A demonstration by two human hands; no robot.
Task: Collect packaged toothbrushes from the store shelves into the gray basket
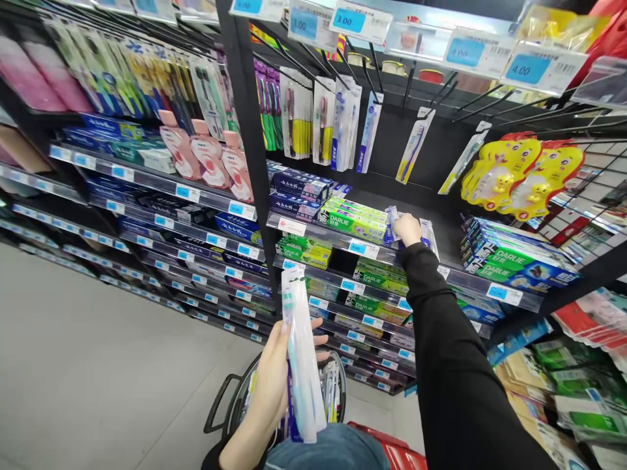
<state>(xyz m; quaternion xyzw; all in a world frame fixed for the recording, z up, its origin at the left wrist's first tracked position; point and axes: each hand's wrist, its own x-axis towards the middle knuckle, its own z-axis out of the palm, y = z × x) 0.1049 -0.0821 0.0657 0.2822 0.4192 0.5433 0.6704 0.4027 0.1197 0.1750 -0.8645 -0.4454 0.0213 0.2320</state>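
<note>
My left hand [279, 365] grips a few packaged toothbrushes [301, 352] by their edge, held upright low in the middle of the head view. The front pack is clear and white with a pale green brush inside. At arm's length, my right hand [407, 228] is closed on blue-and-white toothbrush packs [392, 219] lying on the shelf. Its fingertips are partly hidden. Just left of that hand are green Darlie toothpaste boxes [353, 219]. Single toothbrush packs [415, 145] hang from hooks above it.
A black basket [215, 405] with packaged toothbrushes stands below my left hand, beside something red [392, 447]. More Darlie boxes [524, 261] and yellow duck-shaped packs [524, 173] are at the right. Pink bottles [206, 153] line the left shelf. Metal hooks [377, 68] jut out overhead.
</note>
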